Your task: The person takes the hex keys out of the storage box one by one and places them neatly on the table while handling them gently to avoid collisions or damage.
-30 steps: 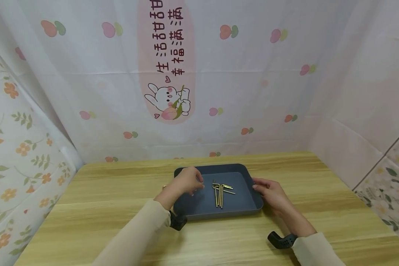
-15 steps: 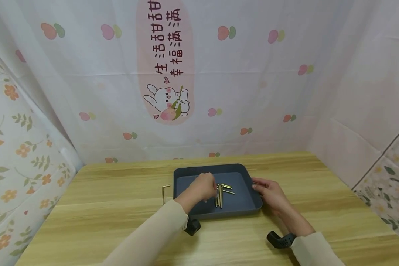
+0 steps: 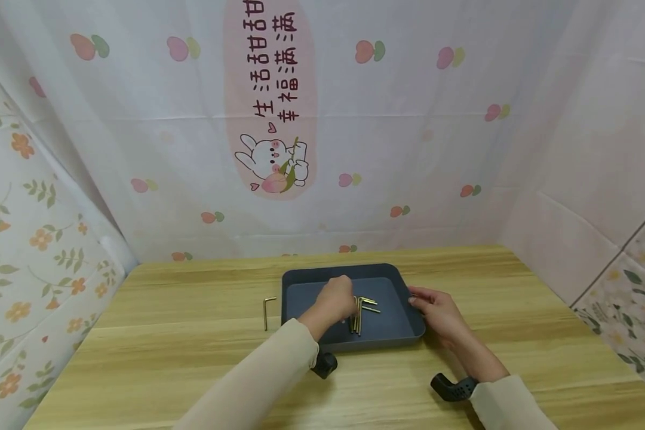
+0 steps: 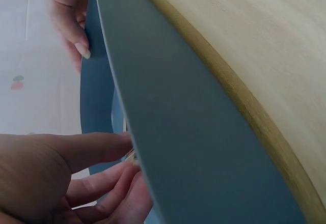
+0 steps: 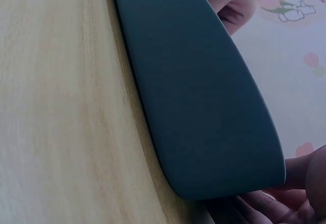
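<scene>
Several gold-coloured L-shaped hex keys (image 3: pixel 360 316) lie in a blue-grey rectangular tray (image 3: pixel 394 292). My left hand (image 3: pixel 334 301) reaches down into the tray at their left side. In the left wrist view, the thumb and fingers (image 4: pixel 97 147) pinch a hex key (image 4: pixel 131 156), mostly hidden behind the tray wall (image 4: pixel 153 91). At the tray's right side, my right hand (image 3: pixel 436 310) grips the wall, thumb at the rim. The right wrist view shows its fingers (image 5: pixel 265 206) against the outside of that end.
Another hex key (image 3: pixel 266 313) lies on the wooden table (image 3: pixel 193 340), left of the tray. Behind the table hangs a printed white curtain (image 3: pixel 398 149). A black wrist device (image 3: pixel 454 388) sits on the right forearm, another (image 3: pixel 325 364) on the left.
My left hand has moved right, from the tray's left part to the hex keys, and its fingers have closed. The hex key on the table has come into view. The right hand stays put.
</scene>
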`<state>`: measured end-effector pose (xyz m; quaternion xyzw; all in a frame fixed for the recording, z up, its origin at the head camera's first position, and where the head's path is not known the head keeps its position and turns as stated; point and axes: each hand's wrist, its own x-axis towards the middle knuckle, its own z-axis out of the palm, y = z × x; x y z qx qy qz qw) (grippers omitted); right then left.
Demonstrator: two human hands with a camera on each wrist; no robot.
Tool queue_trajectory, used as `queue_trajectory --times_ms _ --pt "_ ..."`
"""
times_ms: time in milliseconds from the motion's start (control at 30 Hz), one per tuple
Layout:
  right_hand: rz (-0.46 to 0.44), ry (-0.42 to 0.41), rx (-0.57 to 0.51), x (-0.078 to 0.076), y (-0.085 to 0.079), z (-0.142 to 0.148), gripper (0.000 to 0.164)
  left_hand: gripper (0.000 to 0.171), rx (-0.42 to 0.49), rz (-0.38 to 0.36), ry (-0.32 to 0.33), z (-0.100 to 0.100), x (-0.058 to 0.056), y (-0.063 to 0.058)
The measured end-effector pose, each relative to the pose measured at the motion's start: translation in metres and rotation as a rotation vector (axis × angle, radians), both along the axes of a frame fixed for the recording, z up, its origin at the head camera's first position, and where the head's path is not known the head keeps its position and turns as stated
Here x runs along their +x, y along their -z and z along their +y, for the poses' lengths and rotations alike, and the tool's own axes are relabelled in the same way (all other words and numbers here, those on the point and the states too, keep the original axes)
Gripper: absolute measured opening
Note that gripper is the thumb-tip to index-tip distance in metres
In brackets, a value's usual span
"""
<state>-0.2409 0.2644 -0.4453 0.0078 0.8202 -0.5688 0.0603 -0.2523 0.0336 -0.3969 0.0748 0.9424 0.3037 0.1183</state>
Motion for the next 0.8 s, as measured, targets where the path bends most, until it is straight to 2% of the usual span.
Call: queue_trajectory --times_ms 200,433,800 --pt "0.004 0.012 0.007 0.001 -0.001 -0.002 0.045 0.006 -0.01 -0.003 -0.043 0.008 -0.003 0.001" --pt "-0.004 0.024 0.023 0.003 -0.001 -0.004 0.044 0.012 -0.051 0.016 -0.089 0.017 -0.004 0.0" --pt "0.001 0.02 0.061 0.004 -0.003 -0.004 0.045 0.009 -0.085 0.036 -0.086 0.022 -0.006 0.005"
